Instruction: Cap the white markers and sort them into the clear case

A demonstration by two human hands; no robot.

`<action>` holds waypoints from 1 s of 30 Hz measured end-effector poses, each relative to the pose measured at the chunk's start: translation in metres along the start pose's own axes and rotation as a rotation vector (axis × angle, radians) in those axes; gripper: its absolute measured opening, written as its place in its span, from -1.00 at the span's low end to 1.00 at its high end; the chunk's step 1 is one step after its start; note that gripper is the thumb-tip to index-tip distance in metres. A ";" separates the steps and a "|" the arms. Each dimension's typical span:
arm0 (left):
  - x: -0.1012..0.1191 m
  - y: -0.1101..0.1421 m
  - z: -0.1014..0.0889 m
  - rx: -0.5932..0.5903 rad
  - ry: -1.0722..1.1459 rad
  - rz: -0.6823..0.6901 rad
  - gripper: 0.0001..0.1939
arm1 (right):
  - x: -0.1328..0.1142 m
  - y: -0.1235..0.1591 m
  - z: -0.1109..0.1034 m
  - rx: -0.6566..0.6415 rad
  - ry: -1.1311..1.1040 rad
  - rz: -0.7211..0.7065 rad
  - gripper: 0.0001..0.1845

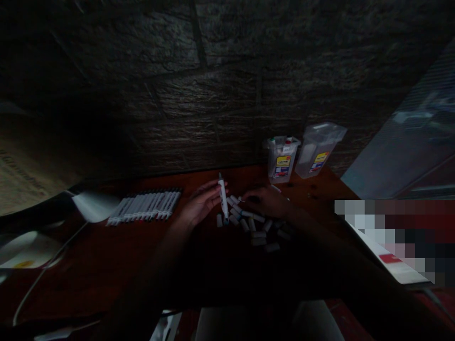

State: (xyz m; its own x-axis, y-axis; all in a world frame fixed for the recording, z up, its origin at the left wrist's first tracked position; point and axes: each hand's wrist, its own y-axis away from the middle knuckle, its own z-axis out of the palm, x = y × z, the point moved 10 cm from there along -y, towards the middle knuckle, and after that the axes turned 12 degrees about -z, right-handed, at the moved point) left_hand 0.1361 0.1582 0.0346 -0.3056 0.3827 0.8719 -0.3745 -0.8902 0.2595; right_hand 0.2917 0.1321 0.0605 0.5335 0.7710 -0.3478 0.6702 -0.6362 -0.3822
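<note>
A white marker (223, 199) with dark lettering stands nearly upright in my left hand (205, 202), its grey narrow end up and a teal end down. My fingers close around its side. To the right, my right hand (266, 200) is over a scatter of short white cylinders that look like marker caps (245, 225). Its fingertips are drawn together by a small pale piece at the pile's far edge; shadow hides whether they grip it. Several more cylinders lie loose below both hands.
A row of white markers (144, 207) lies side by side at left. Two clear plastic containers (282, 163) with yellow labels stand at the back right, one holding some items. A brick wall (227, 94) rises behind the wooden table (92, 255). A white cable (46, 267) runs at left.
</note>
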 end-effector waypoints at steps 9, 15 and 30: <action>0.000 0.007 0.009 -0.080 0.093 0.010 -0.72 | 0.007 0.003 0.003 -0.008 -0.099 0.104 -0.83; 0.002 0.010 0.012 -0.104 0.108 0.035 -0.69 | 0.009 0.003 0.005 0.009 -0.167 0.089 -0.83; 0.002 0.006 0.012 -0.086 0.139 0.045 -0.76 | 0.009 0.003 -0.001 0.042 -0.097 0.076 -0.82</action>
State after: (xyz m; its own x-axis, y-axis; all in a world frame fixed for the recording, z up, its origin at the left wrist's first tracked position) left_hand 0.1431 0.1505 0.0432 -0.4397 0.3786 0.8144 -0.4296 -0.8850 0.1794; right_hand 0.2996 0.1369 0.0572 0.5280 0.7152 -0.4579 0.6063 -0.6950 -0.3866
